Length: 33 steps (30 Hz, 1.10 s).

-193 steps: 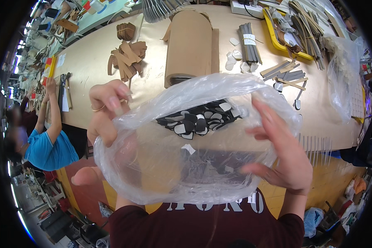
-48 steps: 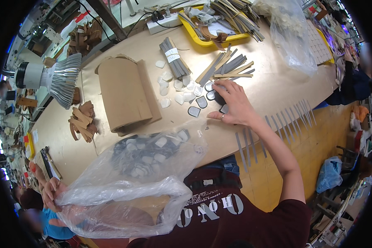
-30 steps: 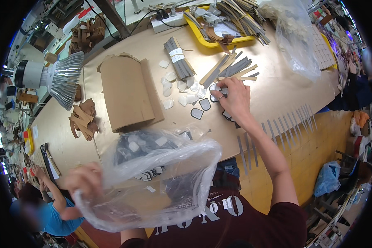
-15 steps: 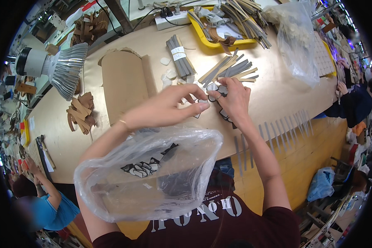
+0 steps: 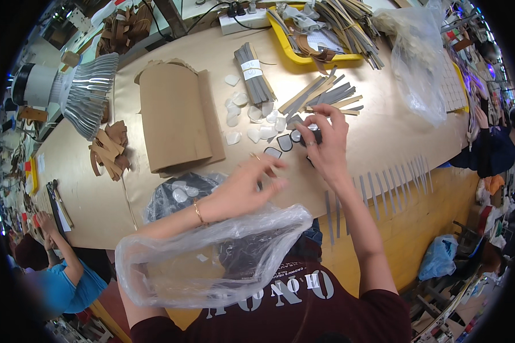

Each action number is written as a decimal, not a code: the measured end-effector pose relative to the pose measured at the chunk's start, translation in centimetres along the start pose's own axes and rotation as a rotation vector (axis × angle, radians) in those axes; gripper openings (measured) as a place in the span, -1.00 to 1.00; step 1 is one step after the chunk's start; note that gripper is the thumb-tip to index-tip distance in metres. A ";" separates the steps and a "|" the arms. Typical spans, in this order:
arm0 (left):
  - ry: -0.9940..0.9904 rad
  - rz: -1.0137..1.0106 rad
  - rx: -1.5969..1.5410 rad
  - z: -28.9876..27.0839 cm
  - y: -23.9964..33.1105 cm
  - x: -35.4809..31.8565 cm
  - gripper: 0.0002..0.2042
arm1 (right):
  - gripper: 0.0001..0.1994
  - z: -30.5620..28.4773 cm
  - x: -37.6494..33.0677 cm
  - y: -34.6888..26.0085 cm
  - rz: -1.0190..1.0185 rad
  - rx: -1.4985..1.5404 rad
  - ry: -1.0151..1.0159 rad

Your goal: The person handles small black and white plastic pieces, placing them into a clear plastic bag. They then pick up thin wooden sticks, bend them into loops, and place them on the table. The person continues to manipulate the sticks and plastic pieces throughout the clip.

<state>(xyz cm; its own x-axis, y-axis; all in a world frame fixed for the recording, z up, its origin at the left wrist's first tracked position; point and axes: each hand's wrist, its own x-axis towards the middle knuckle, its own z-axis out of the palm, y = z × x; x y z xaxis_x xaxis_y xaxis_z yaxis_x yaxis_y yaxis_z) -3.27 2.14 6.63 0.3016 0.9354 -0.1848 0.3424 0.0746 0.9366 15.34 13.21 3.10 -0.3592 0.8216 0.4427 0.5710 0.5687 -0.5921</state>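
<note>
Head view, right hand (image 5: 329,144): curled around dark tabs (image 5: 318,136), likely steadying them
Left hand (image 5: 247,182): half-open; hold unclear
Plastic bag (image 5: 272,223): near, likely propped by left forearm (image 5: 176,222)

The left hand (image 5: 250,180), close beside the right hand (image 5: 330,142) half a second ago, is now drawn back. The plastic bag (image 5: 243,230) gapes less.

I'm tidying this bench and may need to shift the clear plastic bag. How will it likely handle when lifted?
The clear plastic bag will probably flop, since its film looks thin and creased. The pale and dark pieces at its far end likely make that part heaviest. Its mouth gapes, so tipping might spill them.
</note>
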 end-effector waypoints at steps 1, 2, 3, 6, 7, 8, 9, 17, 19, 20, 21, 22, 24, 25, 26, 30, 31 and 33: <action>0.123 -0.106 -0.111 0.0 -0.2 0.3 -0.69 | -0.86 -0.6 -0.3 -0.3 -0.101 -0.006 0.038; 0.167 -0.141 -0.256 -0.2 -0.4 0.7 -0.69 | -0.84 -1.4 -0.9 -0.6 -0.200 -0.017 0.070; 0.209 -0.176 -0.402 -0.4 -0.5 1.1 -0.69 | -0.82 -2.1 -1.5 -0.9 -0.288 -0.028 0.101; 0.195 -0.184 -0.572 -0.6 -0.5 1.7 -0.68 | -0.75 -3.6 -3.4 -1.6 -0.392 0.005 0.111; 0.164 -0.164 -0.583 -0.5 -0.4 1.8 -0.68 | -0.74 -4.0 -3.9 -1.5 -0.407 0.019 0.102; 0.071 -0.190 -0.652 -0.4 -0.2 1.7 -0.68 | -0.68 -4.3 -4.2 -1.4 -0.459 0.006 0.114; -0.029 -0.213 -0.720 -0.2 0.0 1.6 -0.69 | -0.67 -4.6 -4.5 -1.3 -0.503 -0.025 0.103; -0.018 -0.266 -0.715 -0.1 0.7 2.2 -0.79 | -0.70 -4.5 -4.4 -0.6 -0.396 0.013 -0.040; 0.049 -0.217 -0.688 -0.6 0.5 2.2 -0.81 | -0.69 -3.9 -3.3 0.0 -0.085 0.134 -0.108; 0.098 -0.221 -0.613 -0.9 0.4 2.2 -0.81 | -0.69 -3.5 -2.6 0.4 0.067 0.191 -0.145; 0.143 -0.204 -0.547 -1.0 0.2 2.2 -0.81 | -0.68 -3.0 -1.8 0.8 0.153 0.158 -0.164; 0.191 -0.172 -0.488 -1.0 0.0 2.2 -0.81 | -0.67 -2.4 -0.9 1.1 0.235 0.122 -0.188; 0.230 -0.169 -0.480 -0.8 -0.5 2.1 -0.83 | -0.64 -1.2 0.4 1.4 0.307 -0.029 -0.229; 0.258 -0.176 -0.479 -0.7 -0.8 2.0 -0.84 | -0.65 -0.6 0.8 1.3 0.285 -0.095 -0.262; 0.271 -0.136 -0.442 -0.7 -1.0 1.9 -0.83 | -0.65 0.0 1.0 1.1 0.276 -0.172 -0.294; 0.378 -0.078 -0.034 -1.5 -2.1 1.7 -0.80 | -0.71 1.0 1.3 0.6 0.304 -0.220 -0.342; 0.417 -0.033 0.133 -1.9 -2.4 1.6 -0.79 | -0.73 0.9 1.2 0.7 0.318 -0.191 -0.349; 0.502 0.025 0.368 -2.7 -2.9 2.1 -0.74 | -0.78 0.5 0.8 1.0 0.293 -0.114 -0.344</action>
<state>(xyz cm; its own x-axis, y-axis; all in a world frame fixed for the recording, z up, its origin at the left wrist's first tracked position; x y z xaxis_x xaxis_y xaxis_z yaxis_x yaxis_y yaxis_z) -6.01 4.79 4.36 -0.1108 0.9905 0.0818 0.6521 0.0104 0.7580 15.24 14.39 2.52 -0.3833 0.9236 0.0073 0.7554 0.3180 -0.5729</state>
